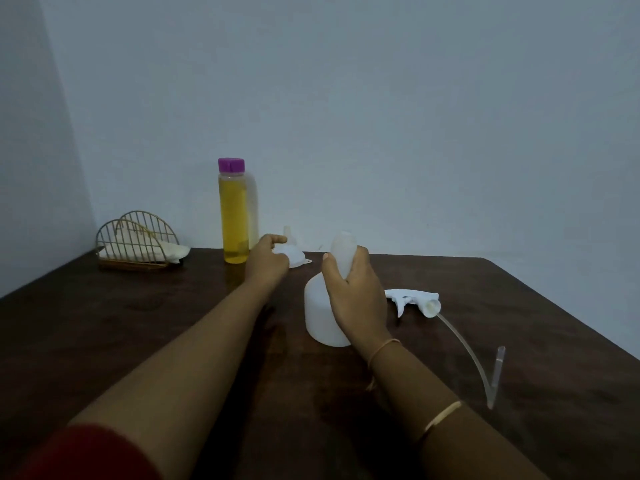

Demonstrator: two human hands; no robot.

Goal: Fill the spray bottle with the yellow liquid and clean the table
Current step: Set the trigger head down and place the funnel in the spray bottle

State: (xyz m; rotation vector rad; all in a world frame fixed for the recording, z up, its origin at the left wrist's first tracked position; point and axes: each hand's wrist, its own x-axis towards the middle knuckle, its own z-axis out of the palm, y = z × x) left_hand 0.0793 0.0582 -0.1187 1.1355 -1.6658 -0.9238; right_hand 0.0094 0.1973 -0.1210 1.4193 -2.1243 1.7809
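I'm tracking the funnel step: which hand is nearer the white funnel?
Left. The left hand is at the rim of the funnel. The right hand is off to the funnel's right, gripping the spray bottle by its neck.

The left arm [194,341] wears a red sleeve [86,452]. The sleeve stops high up, so the rest of the arm is bare down to the left hand [266,259]. The right arm [485,441] is bare too and wears two thin bands. The wrist band [382,348] sits just behind the right hand [353,292] and looks pale pink. The gold band [443,415] sits further up the arm and looks pale.
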